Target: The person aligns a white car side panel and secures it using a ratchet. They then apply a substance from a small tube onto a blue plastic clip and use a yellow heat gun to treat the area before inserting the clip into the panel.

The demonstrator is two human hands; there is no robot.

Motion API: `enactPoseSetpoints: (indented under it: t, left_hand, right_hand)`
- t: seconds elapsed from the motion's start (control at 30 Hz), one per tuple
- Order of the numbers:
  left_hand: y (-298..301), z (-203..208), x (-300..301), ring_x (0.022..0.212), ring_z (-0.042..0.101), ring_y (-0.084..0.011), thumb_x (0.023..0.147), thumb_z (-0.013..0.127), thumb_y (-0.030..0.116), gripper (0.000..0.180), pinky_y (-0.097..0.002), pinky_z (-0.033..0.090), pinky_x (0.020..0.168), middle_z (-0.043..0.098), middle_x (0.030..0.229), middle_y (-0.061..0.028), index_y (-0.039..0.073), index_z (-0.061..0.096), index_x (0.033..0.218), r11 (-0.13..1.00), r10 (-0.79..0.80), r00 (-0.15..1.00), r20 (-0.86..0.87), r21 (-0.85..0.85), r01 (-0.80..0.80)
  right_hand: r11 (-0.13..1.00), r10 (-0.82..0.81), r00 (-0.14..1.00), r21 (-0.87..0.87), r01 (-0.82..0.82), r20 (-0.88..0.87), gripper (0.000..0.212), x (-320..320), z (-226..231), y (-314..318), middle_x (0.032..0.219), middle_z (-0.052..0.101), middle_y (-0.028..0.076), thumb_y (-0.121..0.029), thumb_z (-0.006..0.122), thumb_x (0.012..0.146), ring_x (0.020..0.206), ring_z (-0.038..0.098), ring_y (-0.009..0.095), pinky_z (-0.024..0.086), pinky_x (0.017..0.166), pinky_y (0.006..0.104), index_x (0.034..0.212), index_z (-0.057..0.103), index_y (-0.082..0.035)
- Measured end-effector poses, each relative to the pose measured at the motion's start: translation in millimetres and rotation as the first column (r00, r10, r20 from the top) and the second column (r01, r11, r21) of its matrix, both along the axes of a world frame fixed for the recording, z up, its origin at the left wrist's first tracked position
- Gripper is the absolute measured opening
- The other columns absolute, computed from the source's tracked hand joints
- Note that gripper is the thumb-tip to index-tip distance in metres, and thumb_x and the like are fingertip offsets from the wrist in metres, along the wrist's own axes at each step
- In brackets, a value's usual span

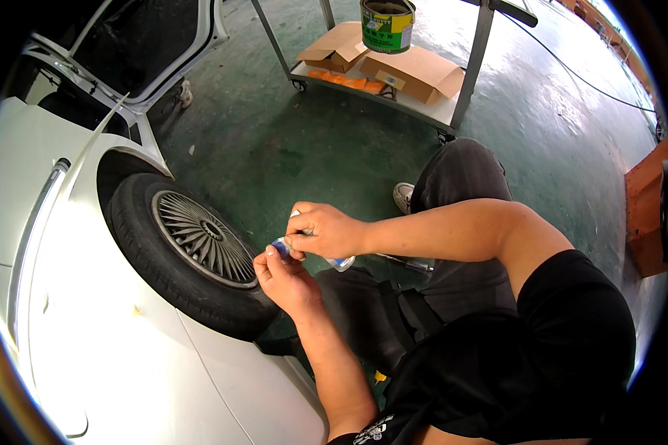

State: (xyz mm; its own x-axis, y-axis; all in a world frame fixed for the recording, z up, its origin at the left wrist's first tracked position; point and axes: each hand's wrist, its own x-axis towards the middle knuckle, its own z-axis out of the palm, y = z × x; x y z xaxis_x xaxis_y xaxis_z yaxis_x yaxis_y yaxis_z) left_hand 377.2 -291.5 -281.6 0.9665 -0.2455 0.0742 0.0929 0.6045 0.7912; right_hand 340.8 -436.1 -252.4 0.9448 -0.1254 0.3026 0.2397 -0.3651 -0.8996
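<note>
My left hand (286,282) is closed, its fingertips pinching a small blue piece (280,246). Right against it, my right hand (328,231) has its fingers curled around a slim white-and-blue tube (341,264), whose lower end sticks out under the palm. The fingers hide most of the tube, and its exact kind is hard to make out. Both hands meet in front of my bent knees, just to the right of a car wheel (209,236) with a spoked silver cover.
A white car body (119,326) fills the left, its door (145,52) standing open. Ahead, a wheeled cart (460,81) carries cardboard boxes (416,70) and a green-and-yellow can (387,30). A silver rod-like tool (408,263) shows by my leg. An orange box (646,211) stands far right.
</note>
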Motion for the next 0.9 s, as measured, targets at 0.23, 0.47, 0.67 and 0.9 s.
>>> enactPoseSetpoints:
  t: [0.23, 0.47, 0.67, 0.9]
  left_hand:
    - [16.2, -13.1, 11.3, 0.081, 0.061, -0.0153, 0.109, 0.052, 0.015, 0.015, -0.031, 0.051, 0.076, 0.064, 0.101, -0.0081, 0.002, 0.057, 0.102, 0.948, -0.178, 0.958, 0.223, 0.3, 0.106]
    - [21.7, -17.9, 20.2, 0.083, 0.062, -0.0163, 0.109, 0.055, 0.019, 0.018, -0.0312, 0.052, 0.078, 0.064, 0.106, -0.0082, 0.001, 0.059, 0.105, 0.923, -0.299, 0.905, 0.304, 0.332, 0.193]
    - [17.1, -21.8, 14.3, 0.081, 0.062, -0.015, 0.108, 0.058, 0.019, 0.017, -0.0295, 0.052, 0.075, 0.065, 0.098, -0.0073, 0.001, 0.059, 0.108, 0.929, -0.247, 0.933, 0.261, 0.336, 0.152]
    - [6.8, -18.9, 10.7, 0.075, 0.058, -0.0114, 0.109, 0.055, 0.021, 0.02, -0.0245, 0.047, 0.068, 0.062, 0.086, -0.0039, 0.004, 0.058, 0.101, 0.958, -0.196, 0.976, 0.096, 0.233, 0.169]
  right_hand:
    - [0.887, 0.209, 0.948, -0.361, -0.287, -0.241, 0.042, 13.2, 16.7, -33.0, 0.09, 0.066, 0.015, -0.045, 0.069, 0.092, 0.088, 0.066, 0.03, 0.051, 0.077, 0.0414, 0.092, 0.075, -0.003]
    - [0.881, 0.205, 0.918, -0.344, -0.324, -0.338, 0.047, 22.5, 5.9, -38.8, 0.09, 0.066, 0.016, -0.049, 0.07, 0.092, 0.087, 0.066, 0.032, 0.052, 0.076, 0.0431, 0.091, 0.076, -0.002]
    - [0.892, 0.262, 0.946, -0.326, -0.313, -0.19, 0.035, 23.6, -2.7, -36.6, 0.085, 0.064, 0.016, -0.036, 0.07, 0.092, 0.084, 0.065, 0.031, 0.05, 0.075, 0.0428, 0.085, 0.073, -0.002]
    - [0.973, 0.137, 0.989, -0.181, -0.146, -0.064, 0.031, 20.6, -8.1, -18.3, 0.082, 0.061, 0.015, -0.027, 0.07, 0.086, 0.076, 0.064, 0.032, 0.05, 0.069, 0.0431, 0.069, 0.065, -0.002]
